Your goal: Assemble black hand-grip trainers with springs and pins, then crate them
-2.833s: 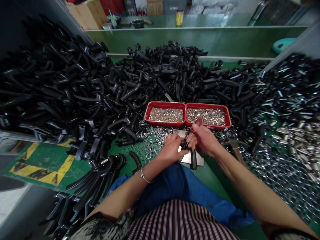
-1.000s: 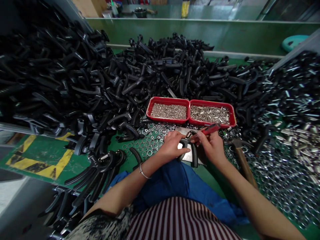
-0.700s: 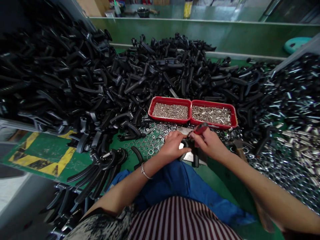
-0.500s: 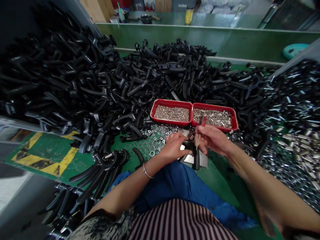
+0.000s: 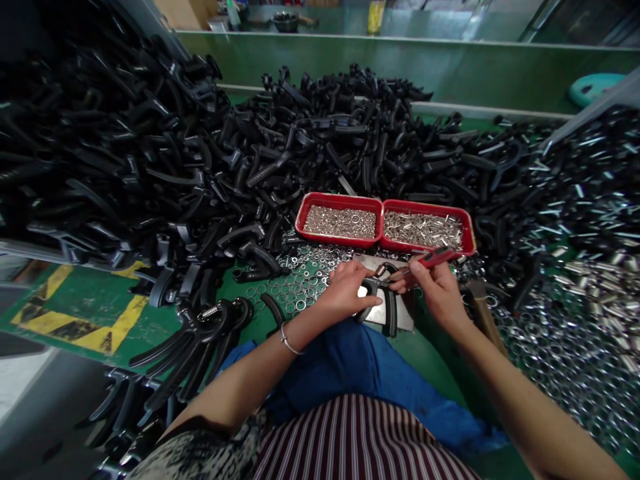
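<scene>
My left hand (image 5: 349,288) presses a black curved plastic handle part (image 5: 388,312) down on a small metal plate (image 5: 400,321) in front of me, fingers closed round its upper end. My right hand (image 5: 436,288) grips a red-handled tool (image 5: 431,258) lying nearly level, its tip touching the top of the black part. Just beyond the hands sits a red two-compartment tray (image 5: 381,225), with small rings in the left half and short metal pins in the right half.
A large heap of black handle parts (image 5: 200,160) fills the left and back. Loose metal rings (image 5: 295,288) lie on the green table. Metal pins and rings (image 5: 575,293) pile at right. A wooden hammer handle (image 5: 487,323) lies by my right forearm.
The red-handled tool swung from upright half a second ago back to nearly level, its tip at the black part again. My left hand has stayed on the part.
</scene>
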`<state>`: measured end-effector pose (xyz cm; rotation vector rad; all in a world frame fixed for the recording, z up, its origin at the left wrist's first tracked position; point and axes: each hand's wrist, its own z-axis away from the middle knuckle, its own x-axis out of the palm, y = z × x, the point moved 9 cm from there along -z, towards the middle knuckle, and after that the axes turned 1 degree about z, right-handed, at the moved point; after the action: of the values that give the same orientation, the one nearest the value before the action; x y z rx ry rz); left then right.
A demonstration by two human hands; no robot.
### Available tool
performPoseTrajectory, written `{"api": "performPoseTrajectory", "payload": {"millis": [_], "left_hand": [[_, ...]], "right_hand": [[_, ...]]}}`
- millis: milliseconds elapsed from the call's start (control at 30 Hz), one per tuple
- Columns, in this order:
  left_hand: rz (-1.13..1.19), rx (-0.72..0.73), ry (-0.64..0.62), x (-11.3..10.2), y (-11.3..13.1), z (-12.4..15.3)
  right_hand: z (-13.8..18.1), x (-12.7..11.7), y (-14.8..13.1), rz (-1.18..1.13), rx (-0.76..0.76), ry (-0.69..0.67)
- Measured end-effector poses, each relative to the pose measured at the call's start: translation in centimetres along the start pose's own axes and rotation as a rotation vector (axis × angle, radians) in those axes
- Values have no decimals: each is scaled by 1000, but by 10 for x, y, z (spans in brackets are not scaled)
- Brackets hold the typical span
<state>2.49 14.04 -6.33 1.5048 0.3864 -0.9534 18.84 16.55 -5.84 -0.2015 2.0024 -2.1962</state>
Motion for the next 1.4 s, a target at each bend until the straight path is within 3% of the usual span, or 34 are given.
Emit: {"api": "performPoseTrajectory", "payload": {"millis": [133,267,400,567,667,733,800,867,933,1000,1067,1133,1200,1300,1400], "left_hand": [[-1,-14,-8,-1,0,0],[-4,-19,-17,-1,2,1],[-17,-24,-12,-1,5,3],[-88,-43,-29,1,10,3],[-123,-40,-36,-1,14,2],[-122,-42,-36,-3,13,1],[-110,-39,-42,-2,12,0],[-107,-27,-47,1,11,1],[-123,-17,-44,4,13,4],[-155,-3,-32,2,17,8],[-188,52,-9,-10,24,6],[-237,113,43,-34,27,-5],[-348,82,113,-67,16,-27],[-582,-168,127,-111,-25,-66],[-639,-255,86,-124,-48,-87]], "right_hand": [[7,2,-1,160,-31,40],[15,9,-14,589,-144,94],[8,21,-23,880,-196,27],[5,38,-50,561,-192,-40],[12,45,-59,233,-93,-97],[16,36,-52,19,-12,-133],[21,13,-32,6,73,-131],[29,-19,-1,256,181,-125],[40,-50,24,660,250,-121],[49,-71,29,1048,215,-89],[50,-77,15,1280,107,-39],[41,-70,-10,1316,-38,-3],[22,-49,-38,1252,-220,-28],[-20,4,-70,1199,-455,-163],[-66,62,-84,1345,-607,-249]]}}
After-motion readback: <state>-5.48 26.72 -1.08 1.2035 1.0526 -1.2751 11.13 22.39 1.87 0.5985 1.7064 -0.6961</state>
